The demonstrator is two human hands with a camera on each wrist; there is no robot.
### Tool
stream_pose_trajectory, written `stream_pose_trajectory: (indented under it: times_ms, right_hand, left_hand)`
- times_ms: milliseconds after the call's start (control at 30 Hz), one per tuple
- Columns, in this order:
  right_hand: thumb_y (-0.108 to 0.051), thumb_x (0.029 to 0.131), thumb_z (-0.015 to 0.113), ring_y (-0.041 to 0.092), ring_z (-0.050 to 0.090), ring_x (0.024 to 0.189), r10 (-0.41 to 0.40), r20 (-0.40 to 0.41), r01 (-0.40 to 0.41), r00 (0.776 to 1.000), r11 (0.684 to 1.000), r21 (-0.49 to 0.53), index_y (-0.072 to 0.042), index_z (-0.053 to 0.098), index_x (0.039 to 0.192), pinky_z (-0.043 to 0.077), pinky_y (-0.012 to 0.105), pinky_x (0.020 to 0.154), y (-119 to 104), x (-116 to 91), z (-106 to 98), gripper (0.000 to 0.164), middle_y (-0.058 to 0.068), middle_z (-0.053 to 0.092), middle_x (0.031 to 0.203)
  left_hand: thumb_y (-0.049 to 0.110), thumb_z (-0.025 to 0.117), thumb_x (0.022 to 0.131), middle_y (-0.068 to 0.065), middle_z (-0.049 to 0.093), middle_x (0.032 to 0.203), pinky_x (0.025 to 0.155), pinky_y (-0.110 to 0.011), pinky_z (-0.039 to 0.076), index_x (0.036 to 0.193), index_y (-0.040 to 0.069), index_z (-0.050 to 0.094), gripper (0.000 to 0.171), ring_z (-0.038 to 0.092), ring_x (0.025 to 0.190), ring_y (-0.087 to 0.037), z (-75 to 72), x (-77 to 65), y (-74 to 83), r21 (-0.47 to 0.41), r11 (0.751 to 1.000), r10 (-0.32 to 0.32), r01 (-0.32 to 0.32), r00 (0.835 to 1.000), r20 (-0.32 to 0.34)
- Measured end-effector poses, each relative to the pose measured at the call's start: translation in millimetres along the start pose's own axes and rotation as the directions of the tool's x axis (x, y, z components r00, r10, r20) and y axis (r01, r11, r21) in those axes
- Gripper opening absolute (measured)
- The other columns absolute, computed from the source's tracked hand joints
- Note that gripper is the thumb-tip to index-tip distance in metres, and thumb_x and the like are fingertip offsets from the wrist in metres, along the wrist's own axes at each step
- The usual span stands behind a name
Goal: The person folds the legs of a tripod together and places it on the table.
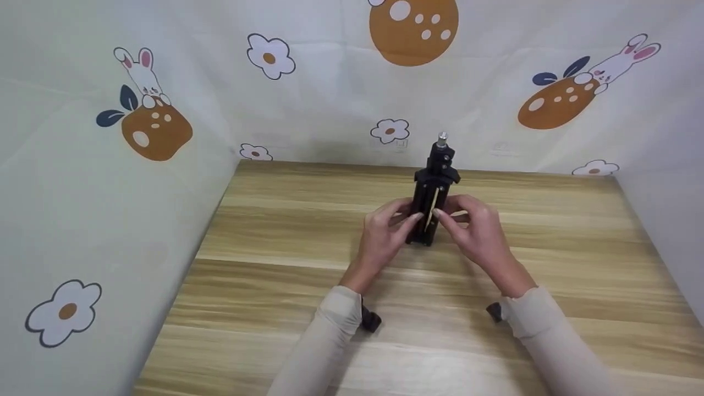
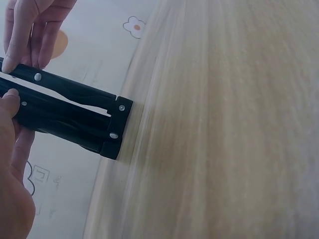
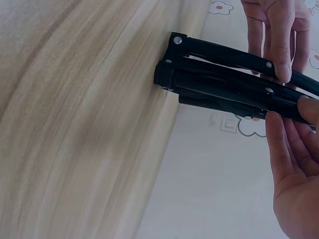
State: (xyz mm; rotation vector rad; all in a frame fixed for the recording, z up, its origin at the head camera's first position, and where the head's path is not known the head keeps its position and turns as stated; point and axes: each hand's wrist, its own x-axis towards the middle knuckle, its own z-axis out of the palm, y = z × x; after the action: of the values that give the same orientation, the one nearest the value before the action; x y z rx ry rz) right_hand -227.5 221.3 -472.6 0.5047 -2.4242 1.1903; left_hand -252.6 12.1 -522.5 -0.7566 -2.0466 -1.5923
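A black tripod light stand (image 1: 434, 170) with a silver stud on top stands nearly upright, its legs folded close together. My left hand (image 1: 382, 226) pinches one leg from the left, thumb in front and fingers behind. From the other side my right hand (image 1: 476, 228) pinches another leg with thumb and fingers. A narrow gap shows between two legs of the stand (image 2: 75, 119) in the left wrist view. The riveted lower end of the stand (image 3: 172, 62) is right at the tabletop in the right wrist view. Fingers hide parts of the legs.
The wood-grain table (image 1: 264, 231) lies under both hands. A pale cloth backdrop (image 1: 324, 104) printed with rabbits, fruit and flowers rises behind the table and along both sides. Black wrist mounts (image 1: 370, 320) stick out from the sleeves.
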Motion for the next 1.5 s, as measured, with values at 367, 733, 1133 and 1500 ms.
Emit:
stream_pose_trajectory:
  times_ms: [367, 733, 1133, 1500]
  right_hand:
    - [-0.020, 0.096, 0.086, 0.021, 0.080, 0.085, 0.018, -0.016, -0.017, 1.000, 0.999, 0.047, -0.002, 0.076, 0.100, 0.066, 0.016, 0.073, -7.3, -5.7, 6.2, 0.020, 0.007, 0.081, 0.092]
    - [-0.022, 0.092, 0.089, 0.019, 0.080, 0.078, 0.023, -0.054, -0.020, 0.998, 0.998, 0.056, -0.001, 0.076, 0.097, 0.068, 0.021, 0.067, -12.7, -10.4, 14.4, 0.026, 0.007, 0.081, 0.088]
    - [-0.008, 0.095, 0.085, 0.020, 0.078, 0.090, 0.103, 0.046, -0.111, 0.994, 0.964, 0.242, -0.001, 0.078, 0.111, 0.069, 0.021, 0.076, -8.5, -15.8, 10.6, 0.019, 0.013, 0.081, 0.101]
    - [0.008, 0.097, 0.075, 0.008, 0.073, 0.102, 0.213, -0.062, -0.168, 0.975, 0.891, 0.422, 0.007, 0.071, 0.122, 0.067, 0.021, 0.088, 14.5, -3.2, -0.5, 0.026, 0.011, 0.075, 0.112]
  left_hand:
    - [0.014, 0.072, 0.106, -0.015, 0.080, 0.125, 0.096, -0.023, 0.065, 0.132, 0.001, 0.074, 0.029, 0.079, 0.113, -0.017, -3.1, -0.4, -4.1, 0.009, 1.000, -0.026, 0.026, 0.999, 0.026]
    - [0.010, 0.069, 0.107, -0.015, 0.076, 0.133, 0.100, -0.022, 0.063, 0.140, 0.003, 0.071, 0.035, 0.076, 0.122, -0.018, -3.5, 2.5, -6.1, -0.019, 0.999, -0.029, 0.031, 0.998, 0.063]
    - [0.008, 0.069, 0.106, -0.016, 0.074, 0.137, 0.103, -0.023, 0.062, 0.142, 0.003, 0.069, 0.036, 0.074, 0.125, -0.021, -5.1, 4.5, -9.4, -0.073, 0.995, -0.059, 0.067, 0.992, 0.110]
    - [0.006, 0.069, 0.106, -0.021, 0.073, 0.137, 0.104, -0.024, 0.062, 0.142, 0.001, 0.068, 0.037, 0.074, 0.126, -0.028, -6.5, 5.1, -8.6, -0.116, 0.990, -0.065, 0.081, 0.989, 0.133]
